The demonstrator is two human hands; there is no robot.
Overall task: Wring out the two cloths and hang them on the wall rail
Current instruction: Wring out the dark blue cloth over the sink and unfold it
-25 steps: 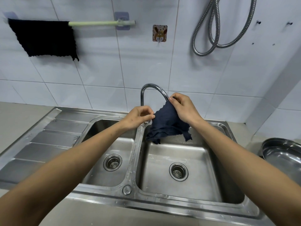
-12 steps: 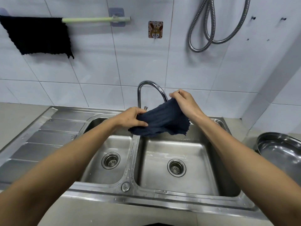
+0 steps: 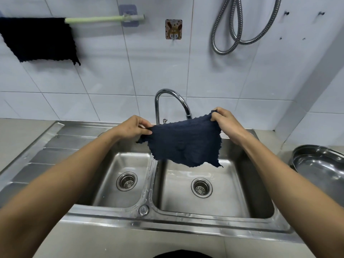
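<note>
Since the earlier frames, both hands have drawn apart, and the navy cloth (image 3: 186, 144), previously bunched between them, is now spread out flat.

Left hand (image 3: 133, 127): fingers and thumb pinch the cloth's left upper corner. A small flap of fabric hangs just below this hand.

Right hand (image 3: 225, 122): fingers curl over and pinch the cloth's right upper corner. This hand sits slightly higher than the left, so the top edge of the cloth slopes upward toward it.

Navy cloth: stretched between the two hands, hanging freely below them with a ragged lower edge. It is held in the air above the divider and the right basin of the double sink (image 3: 145, 223), and touches neither basin. The curved faucet (image 3: 168, 97) rises just behind the cloth, between the two hands.

Black cloth (image 3: 40, 40): draped over the left end of the wall rail (image 3: 96, 19), well above and to the left of the left hand. The pale green bar of the rail is bare from the black cloth to its adhesive bracket.

Other items: a coiled metal hose (image 3: 229, 34) hangs on the tiled wall above the right hand. An adhesive hook (image 3: 173, 29) with a cartoon print is fixed to the wall above the faucet. A steel bowl (image 3: 322, 164) stands on the counter to the right of the right forearm.
</note>
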